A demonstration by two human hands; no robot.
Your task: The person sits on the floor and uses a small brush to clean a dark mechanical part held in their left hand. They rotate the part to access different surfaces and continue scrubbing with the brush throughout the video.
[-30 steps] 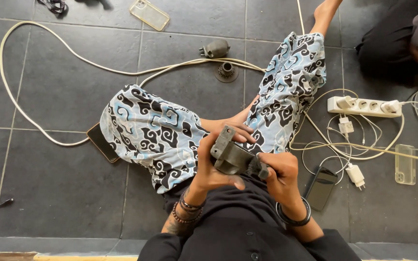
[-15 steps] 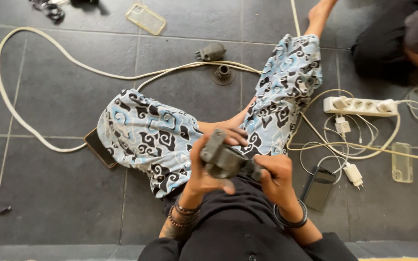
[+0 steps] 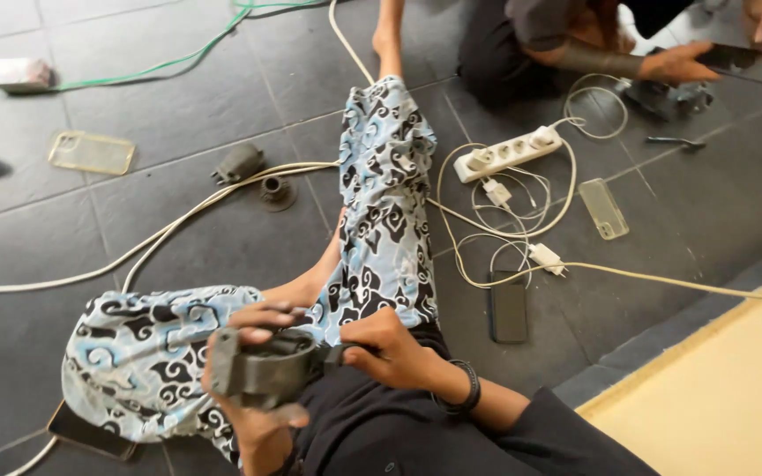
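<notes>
I sit on a dark tiled floor with my legs in blue patterned trousers [image 3: 381, 220]. My left hand [image 3: 253, 419] wraps around a grey metal part [image 3: 262, 370], fingers over its top and thumb beneath. My right hand [image 3: 394, 353] grips the right end of the same part, and a dark band sits on that wrist. The part is held over my lap, just above my bent left knee.
A thick white cable [image 3: 178, 220] runs past two grey pieces [image 3: 240, 163] [image 3: 275, 189]. To the right lie a power strip [image 3: 509, 152], chargers, a black phone [image 3: 509, 307] and a clear case [image 3: 603, 208]. Another person [image 3: 575, 35] crouches at top right. A yellow mat [image 3: 716, 388] borders the tiles.
The view has swung, so my hands and the part now sit lower and further left. The part has turned in my grip; both hands stay on it.
</notes>
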